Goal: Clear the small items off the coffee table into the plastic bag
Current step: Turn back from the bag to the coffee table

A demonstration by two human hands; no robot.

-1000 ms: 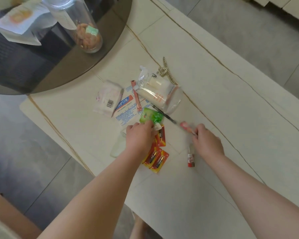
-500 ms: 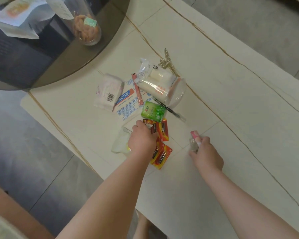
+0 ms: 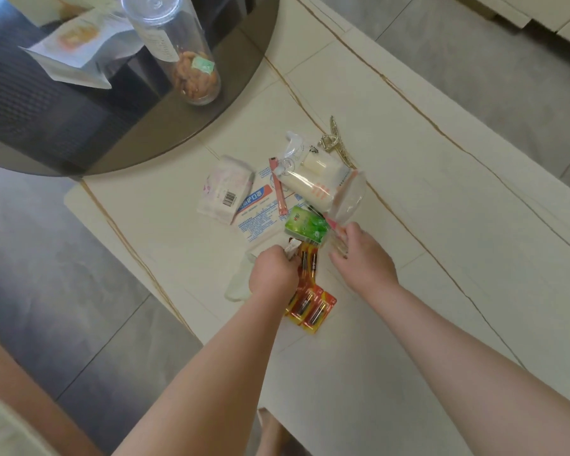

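Note:
My left hand [image 3: 272, 274] is closed on a thin translucent plastic bag [image 3: 239, 286] that trails off to its left; a small white wrapper [image 3: 292, 250] shows at its fingertips. My right hand [image 3: 362, 258] grips a small clear bottle [image 3: 338, 245] and a pink item [image 3: 330, 223], right beside the green packet [image 3: 305, 225]. Red-yellow battery packs [image 3: 311, 309] lie between and under my wrists. Further back lie a blue-white mask packet [image 3: 260, 209], a tissue pack [image 3: 224, 189], a pink stick sachet [image 3: 278, 192], a clear pouch [image 3: 316, 182] and a gold hair claw [image 3: 334, 143].
The items lie on a cream stone coffee table [image 3: 441, 225], whose left edge is close to the pile. A dark round glass top [image 3: 79, 126] overlaps the far left and carries a clear cookie jar [image 3: 191, 60] and a paper packet [image 3: 76, 54]. Grey floor lies on both sides.
My right hand took the pink item, then the small bottle off the table, and moved left to the green packet. My left hand stayed closed by the batteries.

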